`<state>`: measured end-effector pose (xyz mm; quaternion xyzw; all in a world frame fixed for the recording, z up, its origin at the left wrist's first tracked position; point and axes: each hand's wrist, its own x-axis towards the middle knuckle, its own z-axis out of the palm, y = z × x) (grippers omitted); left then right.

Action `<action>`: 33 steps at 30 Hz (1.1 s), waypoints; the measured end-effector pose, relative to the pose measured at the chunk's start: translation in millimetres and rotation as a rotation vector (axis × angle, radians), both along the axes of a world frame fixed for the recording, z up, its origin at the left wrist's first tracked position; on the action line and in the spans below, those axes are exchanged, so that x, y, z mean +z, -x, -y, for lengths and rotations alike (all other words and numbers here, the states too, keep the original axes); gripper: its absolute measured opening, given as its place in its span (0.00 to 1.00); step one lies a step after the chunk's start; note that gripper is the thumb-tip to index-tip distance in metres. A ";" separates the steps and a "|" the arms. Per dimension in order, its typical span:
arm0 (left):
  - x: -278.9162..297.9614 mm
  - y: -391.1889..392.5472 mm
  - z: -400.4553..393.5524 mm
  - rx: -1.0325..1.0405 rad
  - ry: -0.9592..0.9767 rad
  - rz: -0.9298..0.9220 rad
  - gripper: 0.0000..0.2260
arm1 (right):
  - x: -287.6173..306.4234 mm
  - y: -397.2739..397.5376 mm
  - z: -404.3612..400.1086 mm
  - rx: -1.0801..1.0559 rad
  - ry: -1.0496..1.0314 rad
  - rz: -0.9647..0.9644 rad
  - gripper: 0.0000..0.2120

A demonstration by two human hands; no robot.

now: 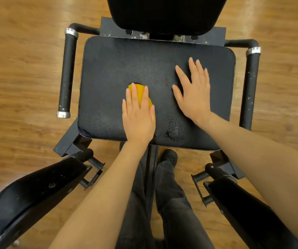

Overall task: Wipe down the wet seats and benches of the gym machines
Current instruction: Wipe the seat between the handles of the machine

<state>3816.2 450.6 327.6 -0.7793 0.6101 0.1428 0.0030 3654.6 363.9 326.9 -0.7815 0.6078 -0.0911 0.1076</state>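
A black padded seat (108, 72) of a gym machine fills the middle of the view. My left hand (138, 115) lies flat on a yellow cloth (140, 95), pressing it against the seat near its front middle. Most of the cloth is hidden under the fingers. My right hand (194, 92) rests flat on the right half of the seat, fingers spread, holding nothing. A patch of water drops (172, 130) glistens near the seat's front edge, between my two arms.
Black foam handles stand on either side of the seat, left (67, 74) and right (250, 87). The backrest (164, 13) rises at the top. Two black leg pads (29, 196) (248, 212) flank my legs. The floor (19, 51) is wood.
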 end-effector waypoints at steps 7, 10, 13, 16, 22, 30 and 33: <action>2.9 37.1 -80.3 -0.099 -0.078 0.007 0.27 | 0.9 67.1 -43.2 -0.035 -0.046 -0.095 0.24; -1.2 24.0 -52.7 -0.217 -0.058 0.050 0.26 | -4.6 82.8 -52.5 -0.043 -0.055 -0.085 0.25; -2.7 15.1 10.0 -0.150 0.002 0.041 0.25 | -9.4 82.5 -55.5 -0.052 -0.037 -0.043 0.25; -2.3 22.7 52.8 -0.015 0.005 0.000 0.24 | -12.2 81.7 -55.7 -0.055 0.002 -0.012 0.24; -1.6 74.4 -24.6 -0.068 0.029 -0.030 0.26 | -16.3 82.5 -55.6 -0.049 0.029 0.023 0.24; -3.8 82.5 -72.2 -0.425 -0.023 0.034 0.29 | -17.6 83.7 -56.0 -0.035 -0.001 0.004 0.24; -2.0 74.8 -27.1 -0.345 0.004 0.043 0.28 | -17.7 83.8 -56.7 -0.035 0.002 0.000 0.24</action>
